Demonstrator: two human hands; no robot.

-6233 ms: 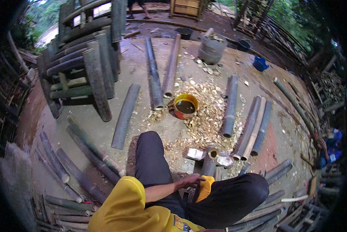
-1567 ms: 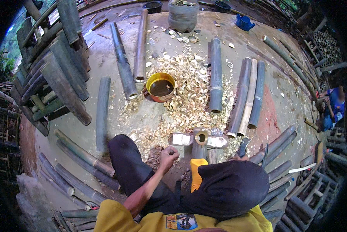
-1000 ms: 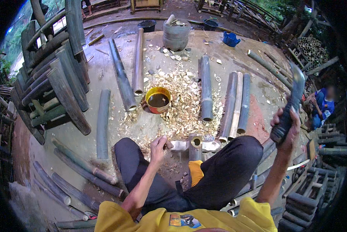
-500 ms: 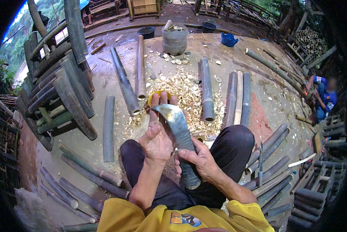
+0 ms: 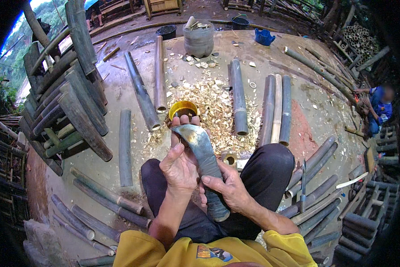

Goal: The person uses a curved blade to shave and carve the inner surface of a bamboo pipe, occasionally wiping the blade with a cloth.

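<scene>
Over my lap I see a hooked knife (image 5: 203,153) with a short curved metal blade and a long handle wrapped in dark tape. My right hand (image 5: 229,189) is closed round the handle, its thumb lying across the wrap. Palm up, my left hand (image 5: 180,171) lies behind the blade with its thumb apart and fingers stretched out, their tips showing just past the curved tip. Whether the palm touches the metal is hard to tell. Beyond those fingertips stands a yellow bowl (image 5: 183,108) with something dark inside. A short bamboo piece (image 5: 230,159) sits between my knees.
Pale wood chips (image 5: 213,100) cover the ground ahead. Bamboo poles (image 5: 239,98) lie around me, and bamboo frames (image 5: 82,107) are stacked at left. Farther off stand a chip-filled plastic container (image 5: 199,40) and a blue basin (image 5: 264,37). An upright blade (image 5: 303,187) is at right; a person (image 5: 380,104) sits beyond.
My left fingers have drawn down and bent slightly, so more of the yellow bowl shows. The knife stays in my right hand, its blade tip a little lower and farther left.
</scene>
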